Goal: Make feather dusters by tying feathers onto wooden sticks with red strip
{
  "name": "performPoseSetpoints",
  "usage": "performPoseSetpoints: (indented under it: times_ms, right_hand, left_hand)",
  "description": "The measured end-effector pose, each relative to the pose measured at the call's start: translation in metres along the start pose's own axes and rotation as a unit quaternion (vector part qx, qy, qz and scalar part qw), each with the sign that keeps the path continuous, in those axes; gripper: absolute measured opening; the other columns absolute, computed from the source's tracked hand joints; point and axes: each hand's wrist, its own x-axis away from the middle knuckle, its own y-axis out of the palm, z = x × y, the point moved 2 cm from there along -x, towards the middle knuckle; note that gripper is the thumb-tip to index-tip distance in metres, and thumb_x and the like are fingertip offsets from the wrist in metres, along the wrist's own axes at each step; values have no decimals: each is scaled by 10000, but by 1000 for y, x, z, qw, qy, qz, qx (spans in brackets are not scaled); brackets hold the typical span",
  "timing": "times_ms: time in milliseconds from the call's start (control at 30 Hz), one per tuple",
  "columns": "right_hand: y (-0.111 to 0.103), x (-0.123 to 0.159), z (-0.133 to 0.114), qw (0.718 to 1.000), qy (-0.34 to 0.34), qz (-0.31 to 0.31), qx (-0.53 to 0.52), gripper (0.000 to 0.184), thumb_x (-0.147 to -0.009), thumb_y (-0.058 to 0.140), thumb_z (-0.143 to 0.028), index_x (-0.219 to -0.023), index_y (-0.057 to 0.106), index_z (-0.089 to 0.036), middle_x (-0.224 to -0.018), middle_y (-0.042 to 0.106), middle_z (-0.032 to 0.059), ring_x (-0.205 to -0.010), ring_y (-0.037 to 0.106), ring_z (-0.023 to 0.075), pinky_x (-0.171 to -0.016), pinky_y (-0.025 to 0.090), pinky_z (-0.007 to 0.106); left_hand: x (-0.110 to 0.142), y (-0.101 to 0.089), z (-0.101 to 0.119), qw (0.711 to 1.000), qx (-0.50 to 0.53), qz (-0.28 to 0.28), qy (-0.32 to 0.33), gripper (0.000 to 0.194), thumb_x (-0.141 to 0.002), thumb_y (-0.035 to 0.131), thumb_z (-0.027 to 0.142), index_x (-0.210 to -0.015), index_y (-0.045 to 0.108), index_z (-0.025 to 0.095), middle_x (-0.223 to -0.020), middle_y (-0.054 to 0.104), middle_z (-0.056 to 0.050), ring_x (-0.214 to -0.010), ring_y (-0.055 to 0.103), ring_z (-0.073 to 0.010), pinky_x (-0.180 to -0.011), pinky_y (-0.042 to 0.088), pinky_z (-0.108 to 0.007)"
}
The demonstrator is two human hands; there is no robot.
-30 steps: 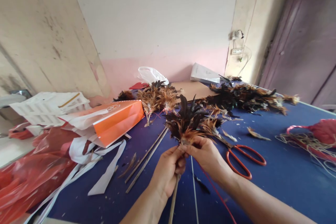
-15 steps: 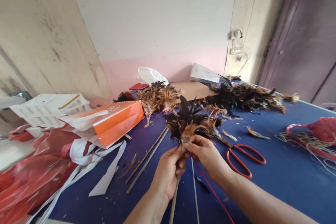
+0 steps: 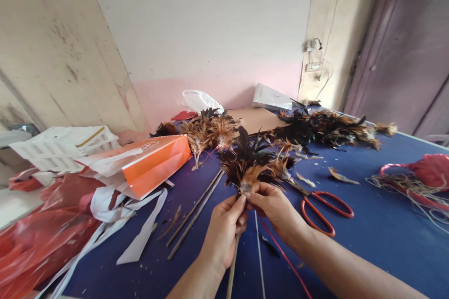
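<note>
In the head view, the feather bundle (image 3: 248, 161) fans out just beyond both hands over the desk (image 3: 386, 247)'s near edge area; the left hand (image 3: 224, 226) grips the stick (image 3: 233, 266), its lower end cut off, while the right hand (image 3: 271, 205) pinches the bundle's base, fingertips partly hidden.

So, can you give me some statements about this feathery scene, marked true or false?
1. The left hand holds a stick. True.
2. The scissors have blue handles. False: the handles are orange-red.
3. The right hand is at the base of a bunch of dark and brown feathers. True.
4. The orange and white bag stands upright. False: it lies on its side.
5. A red string runs down beside the right hand. True.
</note>
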Motion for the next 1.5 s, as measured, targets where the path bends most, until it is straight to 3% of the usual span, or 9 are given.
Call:
performPoseSetpoints:
  times_ms: [233,567,733,833,900,1067,1233,1400,1500]
  right_hand:
    - [-8,-6,5,999,36,-7,22,332,-542,755,-367,-614,514,-151,-507,542,-31,-451,385,54,-457,259,197]
    - [-8,-3,4,998,33,0,58,334,-600,721,-385,-784,587,-140,-628,553,-15,-552,490,83,-520,383,205]
    - [-5,3,5,983,125,-100,87,259,-731,566,-374,-855,572,-147,-661,540,-15,-398,409,47,-368,288,181]
    - [-8,5,0,967,54,-103,228,229,-793,453,-298,-797,623,-144,-481,391,-63,-359,242,42,-361,168,190]
    - [-7,9,-8,935,-61,-105,334,227,-792,449,-250,-747,648,-154,-482,422,-42,-424,320,64,-414,222,195]
    - [-3,27,-38,841,-263,-125,455,260,-800,438,-202,-591,589,-169,-534,511,-7,-503,391,94,-490,265,214]
    - [-10,37,-62,817,-298,-105,483,246,-801,452,-188,-611,606,-167,-568,570,4,-521,442,96,-509,281,212]
    - [-7,45,-71,729,-342,-134,578,223,-777,495,-162,-603,633,-171,-586,608,26,-544,491,112,-539,286,226]
    - [-11,35,-81,754,-306,-182,552,168,-753,563,-212,-645,688,-188,-610,643,15,-577,542,124,-565,336,213]
  left_hand:
    - [1,3,2,1000,-11,9,3,259,-674,695,322,-652,555,104,-600,457,23,-426,301,2,-389,148,-150]
    - [-2,-6,6,998,-35,42,38,254,-672,678,328,-638,550,111,-571,442,38,-412,295,-5,-388,155,-152]
    - [-8,-14,12,994,-63,72,56,271,-653,682,351,-635,548,116,-549,434,43,-415,282,-14,-392,143,-157]
    - [-8,-15,18,988,-114,83,66,286,-670,651,387,-628,536,129,-479,390,63,-400,265,-29,-397,143,-169]
    - [-7,-12,24,975,-185,90,85,292,-697,612,404,-603,519,143,-431,348,75,-389,261,-46,-401,162,-181]
    - [4,9,44,864,-453,8,222,239,-786,506,339,-636,571,165,-529,486,21,-515,440,-126,-502,322,-218]
    - [26,22,48,734,-623,-54,264,218,-825,414,191,-861,629,192,-775,617,-76,-735,571,-209,-670,397,-280]
    - [49,23,42,571,-774,-148,231,343,-815,316,67,-1011,579,168,-812,622,-83,-698,579,-195,-630,414,-286]
    - [66,19,45,479,-812,-205,261,429,-795,312,35,-1172,488,138,-845,609,-89,-722,571,-200,-640,437,-300]
